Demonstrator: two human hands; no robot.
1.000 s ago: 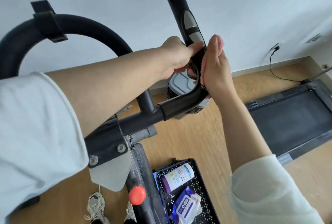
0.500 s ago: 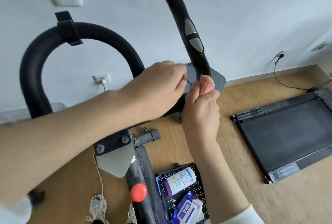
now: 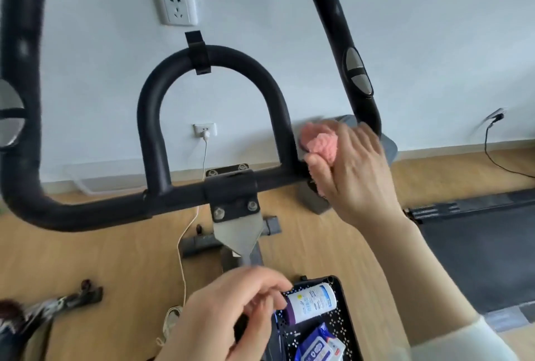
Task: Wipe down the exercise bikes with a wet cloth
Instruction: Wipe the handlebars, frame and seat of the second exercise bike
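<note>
Your right hand [image 3: 351,169] is curled round a bunched pink cloth [image 3: 321,143]. It holds the cloth against the black handlebar [image 3: 86,213] of the exercise bike, at the spot where the right leg of the centre loop [image 3: 211,56] comes down to the cross bar. A tuft of cloth sticks out above your thumb and another bit shows below your fingers, next to the cross bar. Just above that hand rises the right upright grip [image 3: 333,18], tilted outward, with two silver pads [image 3: 357,74] set into it. A grey panel [image 3: 389,149] shows behind your knuckles.

Your left hand [image 3: 231,311] is low, in front of the bike's stem and well apart from the cloth. Its fingers are loosely curled and nothing shows in its grip. It is blurred. The fingertips sit just beside a white bottle [image 3: 312,301] with a purple cap, which lies on its side in a black perforated basket [image 3: 343,320]. Blue and white wipe packets [image 3: 318,346] lie in the same basket, nearer you.

A metal bracket [image 3: 236,233] with bolts clamps the cross bar to the stem. On the wall [image 3: 434,27] there is one socket [image 3: 177,5] above the loop and a lower one [image 3: 205,130] with a charger plugged in. Its white cable [image 3: 183,244] trails down over the wooden floor [image 3: 86,259]. A treadmill [image 3: 477,244] lies flat on the floor to your right.
</note>
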